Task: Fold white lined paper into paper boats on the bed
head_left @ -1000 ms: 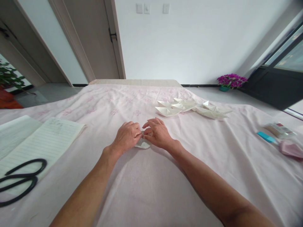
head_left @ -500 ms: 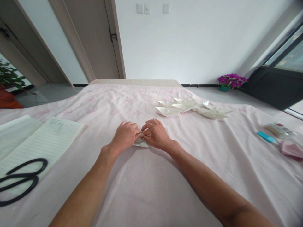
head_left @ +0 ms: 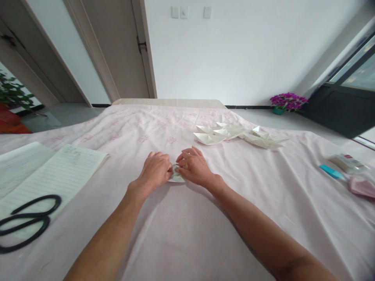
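Note:
A small piece of folded paper [head_left: 177, 176] lies on the pink cloth in the middle, largely covered by my hands. My left hand [head_left: 157, 168] has its fingers curled and pinches the paper's left side. On the paper's right side my right hand [head_left: 193, 166] grips with thumb and forefinger, its other fingers raised a little. Beyond my right hand, several folded paper boats [head_left: 209, 138] sit in a cluster on the cloth.
To the left lies an open lined notebook [head_left: 68, 166] with black-handled scissors [head_left: 35, 214] on it. At the right are a clear packet [head_left: 348, 163], a blue object [head_left: 331, 171] and a pink object [head_left: 361, 186]. A pink patterned cloth [head_left: 187, 242] covers the table.
My left fingers have drawn slightly apart from the right ones, so more of the folded paper shows between them. The whole view has shifted a little.

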`<state>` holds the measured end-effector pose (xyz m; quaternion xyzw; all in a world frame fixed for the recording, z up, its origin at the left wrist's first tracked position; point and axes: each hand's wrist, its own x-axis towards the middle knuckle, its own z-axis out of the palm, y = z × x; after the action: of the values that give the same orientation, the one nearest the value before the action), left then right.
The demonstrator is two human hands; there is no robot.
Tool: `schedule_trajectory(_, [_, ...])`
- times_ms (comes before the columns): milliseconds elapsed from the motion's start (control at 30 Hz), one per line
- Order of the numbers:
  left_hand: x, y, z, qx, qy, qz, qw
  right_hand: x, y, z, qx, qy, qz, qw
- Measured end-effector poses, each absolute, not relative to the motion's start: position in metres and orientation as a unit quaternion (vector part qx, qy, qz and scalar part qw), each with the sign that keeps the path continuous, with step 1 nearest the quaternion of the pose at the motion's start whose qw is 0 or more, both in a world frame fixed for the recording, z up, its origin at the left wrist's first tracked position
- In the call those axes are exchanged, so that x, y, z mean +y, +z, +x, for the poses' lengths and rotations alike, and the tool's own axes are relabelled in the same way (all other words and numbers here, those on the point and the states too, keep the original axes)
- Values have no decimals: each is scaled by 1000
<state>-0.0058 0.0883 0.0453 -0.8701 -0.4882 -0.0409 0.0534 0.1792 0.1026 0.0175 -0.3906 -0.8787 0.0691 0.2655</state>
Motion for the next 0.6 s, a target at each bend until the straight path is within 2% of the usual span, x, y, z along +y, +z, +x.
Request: schedule_trajectory(600, [88,38,-1,-498,-71,-864,40,101,19,178,-867,81,-411,271])
